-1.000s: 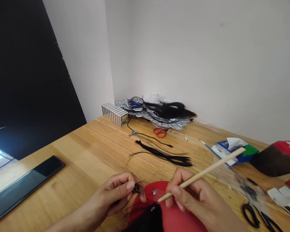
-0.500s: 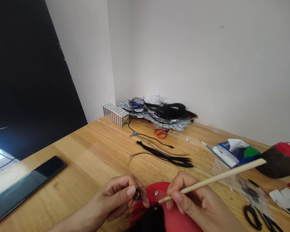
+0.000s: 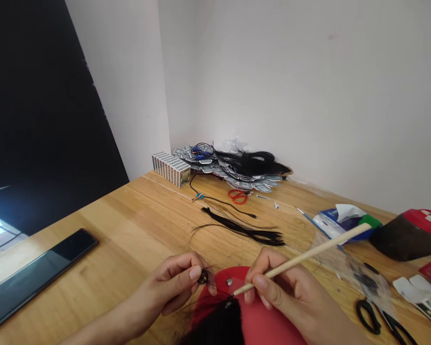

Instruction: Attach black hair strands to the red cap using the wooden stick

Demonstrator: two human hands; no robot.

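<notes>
wooden surface (image 3: pixel 136 230): far edge runs along the wall. red pad (image 3: pixel 267 323): at the near edge of the surface, about midway. right hand (image 3: pixel 287 287): over the pad, thumb and fingers in a pen-like grip. left hand (image 3: pixel 175 285): left of the pad, thumb and fingertips pinched. black hair mass (image 3: pixel 215 328): over the pad's left part. pale stick (image 3: pixel 319 252): grasped by the right hand; tip at the hair mass's upper end, contact cannot be determined; other end slants toward the far edge. dark coil (image 3: pixel 203 276): held by the left hand, loose strands around it. silver piece (image 3: pixel 229 282): near the pad's far rim.
</notes>
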